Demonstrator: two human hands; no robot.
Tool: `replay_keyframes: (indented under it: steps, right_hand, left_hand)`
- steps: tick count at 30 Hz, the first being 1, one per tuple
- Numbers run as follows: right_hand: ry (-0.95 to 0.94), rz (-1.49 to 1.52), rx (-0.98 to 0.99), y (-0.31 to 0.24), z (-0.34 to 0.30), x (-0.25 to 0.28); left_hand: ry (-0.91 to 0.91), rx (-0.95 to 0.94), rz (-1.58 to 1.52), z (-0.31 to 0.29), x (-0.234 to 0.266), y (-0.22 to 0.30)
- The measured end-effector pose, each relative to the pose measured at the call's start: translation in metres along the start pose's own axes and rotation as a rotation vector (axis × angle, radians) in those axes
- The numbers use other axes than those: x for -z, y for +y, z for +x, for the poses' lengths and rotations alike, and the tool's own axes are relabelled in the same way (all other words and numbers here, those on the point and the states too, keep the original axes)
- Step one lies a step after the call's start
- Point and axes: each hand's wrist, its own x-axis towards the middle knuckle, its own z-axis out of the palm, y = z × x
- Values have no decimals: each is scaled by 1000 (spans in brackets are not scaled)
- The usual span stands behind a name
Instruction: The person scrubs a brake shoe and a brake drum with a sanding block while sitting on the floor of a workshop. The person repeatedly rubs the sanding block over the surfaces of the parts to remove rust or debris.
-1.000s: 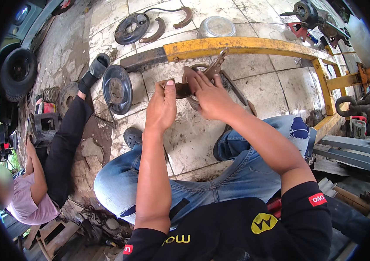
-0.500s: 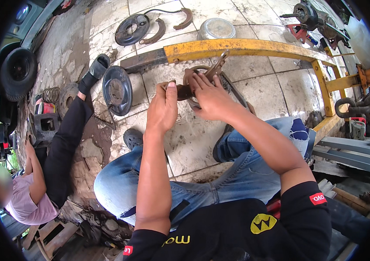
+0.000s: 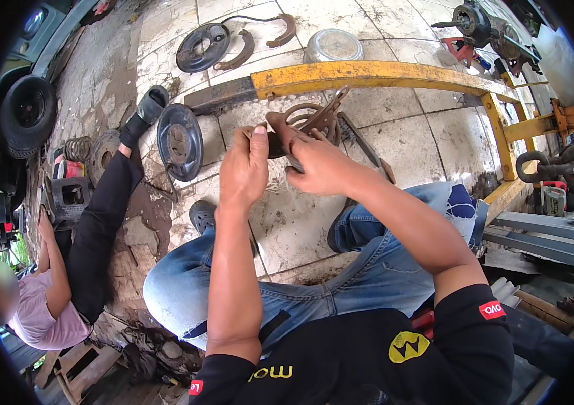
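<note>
Between my hands is a rusty brown brake shoe [image 3: 277, 125], its curved end rising past my right fingers. My left hand [image 3: 244, 165] is closed on its left side, thumb pointing up. The fingers of my right hand [image 3: 324, 163] wrap round its other side. A flat metal lever [image 3: 327, 111] slants up beyond my right fingers; whether it is joined to the shoe cannot be made out. Close behind lie rounded metal rings [image 3: 304, 110], partly covered by the hand and lever. Left of my left hand is a black brake backing plate [image 3: 180, 142] on the tiles.
A yellow metal frame [image 3: 368, 70] crosses beyond my hands. Past it lie another backing plate [image 3: 203, 47], two brake shoes [image 3: 236, 50] and a round silver lid-like piece [image 3: 334, 46]. At the left sits another person [image 3: 51, 297], one leg stretched out near a tire [image 3: 27, 111].
My right hand has shifted down and its fingers have curled round the shoe, whose curved end now shows more. My left hand has moved slightly left and down.
</note>
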Motion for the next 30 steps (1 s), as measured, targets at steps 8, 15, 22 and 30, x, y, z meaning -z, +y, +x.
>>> replay_keyframes:
  steps: [8,15,22,30]
  right_hand:
    - [51,-147,38,-2,-6,-18]
    - [93,-307,-45,7,-2,-23]
    - [173,-377,-108,14,1,-13]
    - [302,-803,-141,43,1,-8]
  left_hand:
    - [-6,26,127,1,25,16]
    - [-27,-39,-66,5,17,17]
    - [1,-140,-55,1,2,16]
    - [27,-105,134,3,7,18]
